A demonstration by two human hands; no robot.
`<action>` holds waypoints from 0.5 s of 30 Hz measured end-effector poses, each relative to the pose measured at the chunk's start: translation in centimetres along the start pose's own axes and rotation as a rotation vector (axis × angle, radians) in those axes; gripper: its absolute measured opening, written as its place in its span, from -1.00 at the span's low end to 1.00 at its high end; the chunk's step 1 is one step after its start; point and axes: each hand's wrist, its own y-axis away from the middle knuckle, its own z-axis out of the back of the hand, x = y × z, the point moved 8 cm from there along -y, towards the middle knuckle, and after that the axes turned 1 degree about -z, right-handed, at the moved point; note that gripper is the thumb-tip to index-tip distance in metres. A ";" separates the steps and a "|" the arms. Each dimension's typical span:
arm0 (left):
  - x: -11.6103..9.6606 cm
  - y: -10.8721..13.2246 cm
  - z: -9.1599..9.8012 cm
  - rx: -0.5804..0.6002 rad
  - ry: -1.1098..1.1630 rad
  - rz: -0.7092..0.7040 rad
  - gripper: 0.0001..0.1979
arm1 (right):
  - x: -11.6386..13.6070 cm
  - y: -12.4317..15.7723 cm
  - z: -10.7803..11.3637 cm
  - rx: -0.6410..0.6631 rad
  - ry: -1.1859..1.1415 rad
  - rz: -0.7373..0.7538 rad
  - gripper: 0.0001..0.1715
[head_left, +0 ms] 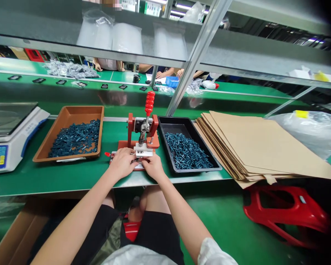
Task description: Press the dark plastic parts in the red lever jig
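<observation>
A small press (129, 129) with red side plates and an upright red ribbed handle (149, 103) stands at the middle of the green bench. Both hands are at its base, under the metal block (143, 150). My left hand (123, 162) comes in from the left, fingers bent together at the block's front. From the right, my right hand (153, 166) touches the same spot with thumb and fingers closed in. Whatever lies between the fingertips is too small to make out. A brown tray (68, 110) and a black tray (182, 125) flank the press, both holding small dark blue parts.
A scale (9, 147) stands at the left. Stacked brown cardboard sheets (264, 143) and a clear plastic bag (314, 129) lie at the right. A red stool (287, 209) is below. A metal post (193, 59) and shelf rise behind; people sit across.
</observation>
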 end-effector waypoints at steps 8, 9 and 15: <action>-0.5 1.1 0.8 -0.097 0.040 -0.036 -0.84 | 0.7 -0.1 0.3 -0.025 -0.009 0.083 -0.69; -0.3 1.7 1.6 -0.166 0.042 -0.040 -0.82 | 0.8 -0.1 0.4 -0.031 -0.018 0.086 -0.70; 6.1 4.3 5.9 -0.688 0.268 0.343 -0.66 | 0.9 -0.2 0.5 -0.031 -0.031 0.064 -0.74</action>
